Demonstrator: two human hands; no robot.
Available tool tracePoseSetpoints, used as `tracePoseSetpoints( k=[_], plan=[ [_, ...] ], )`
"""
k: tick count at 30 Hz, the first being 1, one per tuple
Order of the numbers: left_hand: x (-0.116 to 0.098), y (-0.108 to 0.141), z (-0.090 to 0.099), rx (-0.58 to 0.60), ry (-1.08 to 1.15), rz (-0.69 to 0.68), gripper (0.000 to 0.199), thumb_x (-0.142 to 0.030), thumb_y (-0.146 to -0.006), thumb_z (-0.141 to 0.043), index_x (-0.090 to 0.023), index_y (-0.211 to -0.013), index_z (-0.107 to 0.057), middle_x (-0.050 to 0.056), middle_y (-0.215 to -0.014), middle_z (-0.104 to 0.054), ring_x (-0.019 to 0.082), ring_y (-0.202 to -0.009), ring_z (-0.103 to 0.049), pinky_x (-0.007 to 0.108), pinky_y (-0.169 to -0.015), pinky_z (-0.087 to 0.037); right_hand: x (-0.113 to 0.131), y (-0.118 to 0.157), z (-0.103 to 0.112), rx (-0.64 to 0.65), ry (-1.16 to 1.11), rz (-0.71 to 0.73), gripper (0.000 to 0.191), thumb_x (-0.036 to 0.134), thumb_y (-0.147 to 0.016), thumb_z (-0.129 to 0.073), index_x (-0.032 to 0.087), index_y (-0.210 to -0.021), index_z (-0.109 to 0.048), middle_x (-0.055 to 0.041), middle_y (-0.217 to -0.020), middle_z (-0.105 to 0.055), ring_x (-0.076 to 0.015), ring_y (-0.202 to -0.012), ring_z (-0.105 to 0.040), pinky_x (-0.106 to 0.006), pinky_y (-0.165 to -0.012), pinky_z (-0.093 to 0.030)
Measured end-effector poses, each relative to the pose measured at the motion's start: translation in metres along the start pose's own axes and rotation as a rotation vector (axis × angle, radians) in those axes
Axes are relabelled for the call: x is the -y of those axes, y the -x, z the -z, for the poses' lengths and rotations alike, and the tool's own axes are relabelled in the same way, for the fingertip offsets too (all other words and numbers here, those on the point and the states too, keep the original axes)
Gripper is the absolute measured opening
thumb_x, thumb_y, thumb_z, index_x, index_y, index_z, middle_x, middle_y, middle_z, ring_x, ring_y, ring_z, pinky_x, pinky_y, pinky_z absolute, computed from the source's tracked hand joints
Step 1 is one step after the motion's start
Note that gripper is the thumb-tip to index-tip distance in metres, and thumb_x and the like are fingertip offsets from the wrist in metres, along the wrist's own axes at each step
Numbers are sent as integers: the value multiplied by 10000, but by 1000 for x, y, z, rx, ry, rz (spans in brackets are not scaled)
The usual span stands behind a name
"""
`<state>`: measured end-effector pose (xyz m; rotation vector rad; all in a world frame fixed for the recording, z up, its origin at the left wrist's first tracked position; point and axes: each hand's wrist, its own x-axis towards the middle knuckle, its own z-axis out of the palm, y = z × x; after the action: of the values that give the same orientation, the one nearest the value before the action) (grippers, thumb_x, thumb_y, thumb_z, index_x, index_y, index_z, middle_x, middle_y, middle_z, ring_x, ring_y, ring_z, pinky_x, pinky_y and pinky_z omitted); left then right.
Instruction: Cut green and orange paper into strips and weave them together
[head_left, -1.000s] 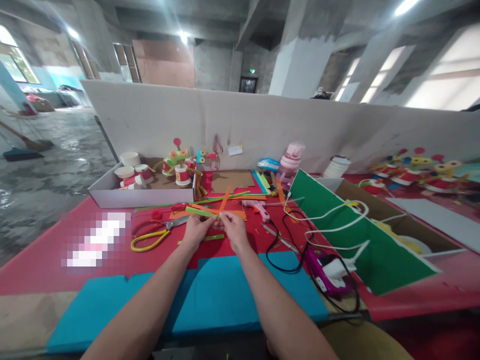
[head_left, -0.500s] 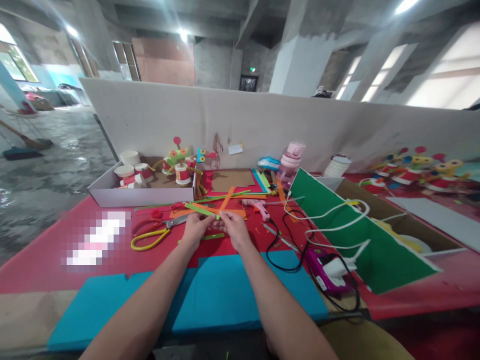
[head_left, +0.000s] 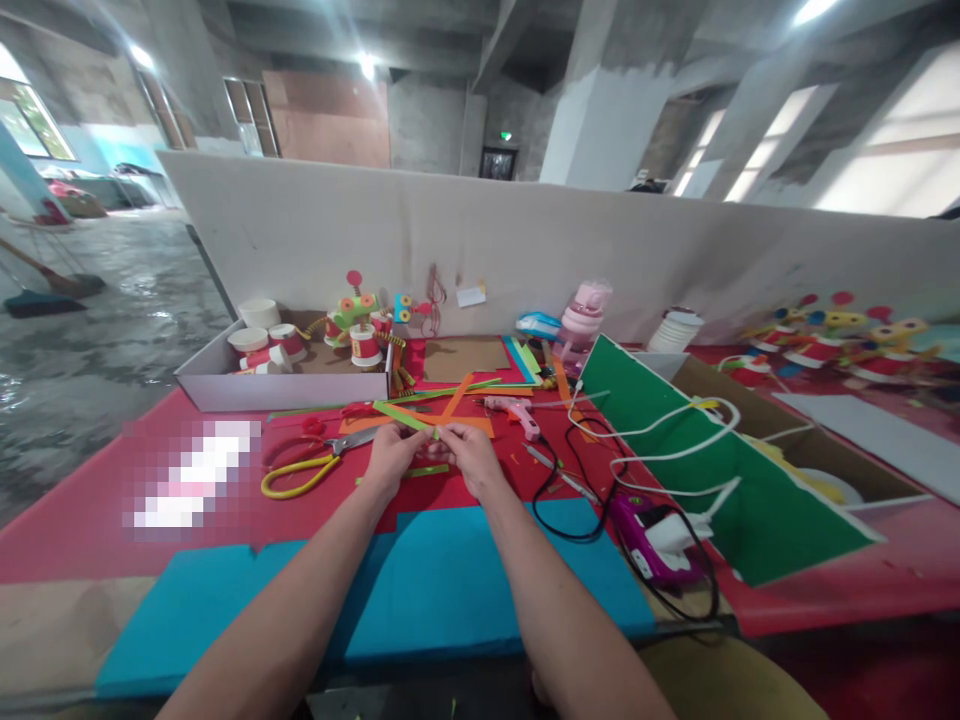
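Observation:
Between my two hands is a light green paper strip point(head_left: 401, 416), slanting up to the left. My left hand point(head_left: 391, 462) pinches it, and my right hand point(head_left: 466, 456) grips its lower right end with fingers pressed together. Orange paper strips point(head_left: 457, 396) lie just beyond my hands. Below my fingers another green strip point(head_left: 426, 472) rests on the red table cover. To the left are yellow-handled scissors point(head_left: 304, 476), blades pointing toward my left hand. A pink glue gun point(head_left: 517, 412) lies to the right of my right hand.
A grey box point(head_left: 285, 392) with paper cups stands at the back left. On the right are a green-sided box point(head_left: 712, 460), white cables and a purple power strip point(head_left: 652, 545). Blue sheets point(head_left: 450, 590) cover the front edge. A pink bottle point(head_left: 583, 318) stands by the partition.
Both hands stay almost in place, with the green strip still between them. The strip's free upper left end has shifted very slightly.

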<state>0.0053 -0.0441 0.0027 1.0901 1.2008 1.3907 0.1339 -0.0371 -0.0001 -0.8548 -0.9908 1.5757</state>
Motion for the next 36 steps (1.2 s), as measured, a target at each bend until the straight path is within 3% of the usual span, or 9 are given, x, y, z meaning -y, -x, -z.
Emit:
tracePoseSetpoints(
  k=[10,24,30,36],
  plan=[
    [1,-1,3,30,5,26,280,-351,-568,-778,-131,-640,-619,-5,-512,-595,103,-451,-499,220,-460,-375,2,2,2,63,30,-7,375,433,-513,-828,146,-655,-633,3,-555,-654,-122,-526,-620,-263,-625,-526],
    [2,-2,3,59,53,-34,308,-364,-598,-770,-156,-601,-542,-44,-504,-525,81,-454,-459,216,-470,-357,3,1,1,6,29,-57,379,381,-535,-840,164,-665,-558,15,-510,-643,-132,-479,-628,-259,-558,-530],
    [-3,0,5,125,52,-58,328,-415,-680,-721,-159,-606,-529,-42,-498,-508,78,-455,-462,210,-481,-361,4,1,1,-88,-35,-116,367,294,-489,-867,156,-651,-568,14,-541,-647,-116,-500,-625,-236,-550,-536],
    [-2,1,2,174,34,-11,340,-460,-680,-718,-163,-709,-554,-37,-556,-542,80,-475,-468,208,-483,-383,-3,-1,-6,-203,-125,-13,345,321,-468,-859,149,-613,-598,31,-505,-613,-105,-493,-592,-258,-594,-546]
  ],
)
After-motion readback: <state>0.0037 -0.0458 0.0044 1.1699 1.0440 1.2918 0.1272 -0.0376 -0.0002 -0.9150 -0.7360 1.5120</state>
